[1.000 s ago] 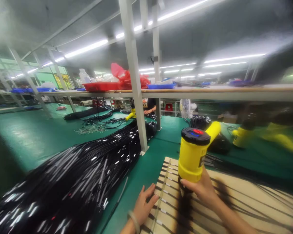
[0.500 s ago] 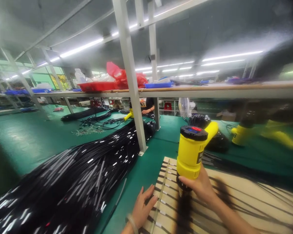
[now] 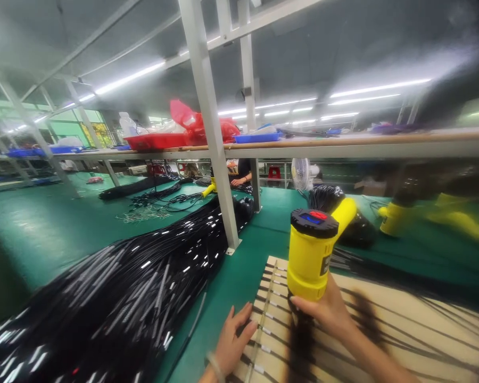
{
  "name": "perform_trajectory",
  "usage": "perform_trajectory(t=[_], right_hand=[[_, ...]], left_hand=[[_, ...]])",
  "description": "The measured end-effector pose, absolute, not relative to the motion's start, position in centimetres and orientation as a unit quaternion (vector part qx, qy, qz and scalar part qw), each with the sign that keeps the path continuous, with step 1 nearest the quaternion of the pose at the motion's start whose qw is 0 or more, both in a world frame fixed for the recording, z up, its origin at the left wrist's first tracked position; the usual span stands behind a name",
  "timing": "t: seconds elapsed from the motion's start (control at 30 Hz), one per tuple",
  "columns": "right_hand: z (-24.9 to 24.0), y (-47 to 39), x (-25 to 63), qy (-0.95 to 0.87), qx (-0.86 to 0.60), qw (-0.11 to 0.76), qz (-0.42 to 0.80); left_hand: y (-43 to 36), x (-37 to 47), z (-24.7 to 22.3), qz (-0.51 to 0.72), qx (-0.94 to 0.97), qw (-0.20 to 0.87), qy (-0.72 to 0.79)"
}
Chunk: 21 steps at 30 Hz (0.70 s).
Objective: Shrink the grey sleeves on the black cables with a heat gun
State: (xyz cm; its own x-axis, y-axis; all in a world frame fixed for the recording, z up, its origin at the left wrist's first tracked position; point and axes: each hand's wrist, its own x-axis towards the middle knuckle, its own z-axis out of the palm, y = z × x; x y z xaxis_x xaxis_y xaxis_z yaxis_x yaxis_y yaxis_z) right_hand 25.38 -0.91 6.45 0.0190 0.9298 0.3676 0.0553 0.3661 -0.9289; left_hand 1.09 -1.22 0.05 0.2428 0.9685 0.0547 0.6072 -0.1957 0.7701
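My right hand (image 3: 323, 308) is wrapped round the lower barrel of a yellow heat gun (image 3: 308, 260) with a black cap. The heat gun stands upright with its nozzle end down, over a pale wooden board (image 3: 399, 306). Its handle points away to the upper right. Several black cables (image 3: 277, 321) lie side by side across the board, with small white pieces on them near a thin rod along the left edge. My left hand (image 3: 234, 340) rests at that left edge, fingers spread, holding nothing.
A large bundle of black cables (image 3: 115, 298) covers the green table (image 3: 259, 236) to the left. A white post (image 3: 219, 175) rises in front, carrying a shelf with a red tray (image 3: 155, 141). Farther back are a fan (image 3: 300, 174) and another person's arm (image 3: 241, 180).
The heat gun has shifted slightly left and down in the picture, with its cap tilted a little more toward me. My left hand has hardly moved.
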Motion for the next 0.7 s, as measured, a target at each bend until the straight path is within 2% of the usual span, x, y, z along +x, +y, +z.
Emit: perform_trajectory(t=[0.43, 0.57, 0.7], right_hand=[[6.5, -0.9, 25.6, -0.629, -0.423, 0.551, 0.349], [6.5, -0.3, 25.8, -0.6, -0.432, 0.585, 0.333], [6.6, 0.1, 25.9, -0.611, -0.406, 0.576, 0.36]], left_hand=[[-1.4, 1.1, 0.1, 0.268, 0.723, 0.311, 0.556], [-1.3, 1.1, 0.0, 0.283, 0.724, 0.312, 0.546], [-1.3, 1.1, 0.0, 0.299, 0.722, 0.317, 0.538]])
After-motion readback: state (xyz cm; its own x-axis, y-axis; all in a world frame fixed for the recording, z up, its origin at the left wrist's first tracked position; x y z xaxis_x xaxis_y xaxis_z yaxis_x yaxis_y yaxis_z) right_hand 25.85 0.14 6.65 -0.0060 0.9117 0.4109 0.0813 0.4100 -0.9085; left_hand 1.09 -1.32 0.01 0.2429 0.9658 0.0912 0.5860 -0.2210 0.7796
